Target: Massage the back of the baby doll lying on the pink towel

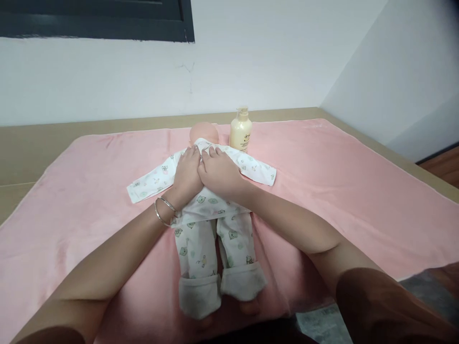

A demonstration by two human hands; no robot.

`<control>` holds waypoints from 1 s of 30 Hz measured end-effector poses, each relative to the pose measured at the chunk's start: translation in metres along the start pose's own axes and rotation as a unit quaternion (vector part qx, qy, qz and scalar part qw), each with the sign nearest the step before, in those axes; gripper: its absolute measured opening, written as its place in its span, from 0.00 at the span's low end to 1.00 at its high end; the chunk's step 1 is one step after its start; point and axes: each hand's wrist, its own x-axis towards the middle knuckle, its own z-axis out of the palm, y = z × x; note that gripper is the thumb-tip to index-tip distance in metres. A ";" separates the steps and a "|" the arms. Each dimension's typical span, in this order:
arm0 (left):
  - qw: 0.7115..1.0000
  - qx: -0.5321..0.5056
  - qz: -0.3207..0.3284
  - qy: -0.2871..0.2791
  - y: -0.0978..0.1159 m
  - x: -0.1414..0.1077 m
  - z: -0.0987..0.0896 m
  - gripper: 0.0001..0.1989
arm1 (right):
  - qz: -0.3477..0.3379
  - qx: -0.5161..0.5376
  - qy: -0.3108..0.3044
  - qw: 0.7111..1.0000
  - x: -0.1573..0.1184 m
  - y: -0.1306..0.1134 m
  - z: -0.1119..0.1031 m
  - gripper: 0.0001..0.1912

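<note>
A baby doll (203,133) in a white printed top (211,203) and matching trousers (234,239) lies on a pink blanket, its round head away from me and its sleeves spread wide. The trouser cuffs are turned up near the blanket's front edge. My left hand (188,174) lies flat on the top's upper part, with silver bangles (165,210) at the wrist. Beside it, my right hand (220,172) rests flat on the same cloth, its thumb side against the left. Both hands have their fingers stretched out and hold nothing. The doll's face is out of sight.
A cream pump bottle (241,131) stands just right of the doll's head. The pink blanket (322,191) covers a surface with a tan border (287,114) along the white wall. A dark frame (96,19) is at the upper left. Grey floor (322,325) shows at the lower right.
</note>
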 end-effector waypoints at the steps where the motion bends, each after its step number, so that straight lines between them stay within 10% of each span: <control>1: 1.000 0.008 -0.013 -0.002 0.004 -0.002 0.000 0.29 | -0.002 0.001 -0.001 1.000 0.001 0.001 0.000 0.28; 10: 0.996 0.074 -0.043 0.018 0.031 -0.007 -0.001 0.27 | 0.027 0.054 0.002 0.998 0.028 0.024 -0.004 0.20; 19: 0.994 0.043 -0.038 -0.092 0.018 0.001 -0.012 0.32 | 0.012 -0.029 -0.040 0.999 -0.004 -0.012 -0.003 0.30; 30: 0.999 -0.009 -0.046 -0.023 0.024 -0.006 -0.010 0.30 | 0.014 0.031 -0.006 0.999 0.029 0.025 0.004 0.29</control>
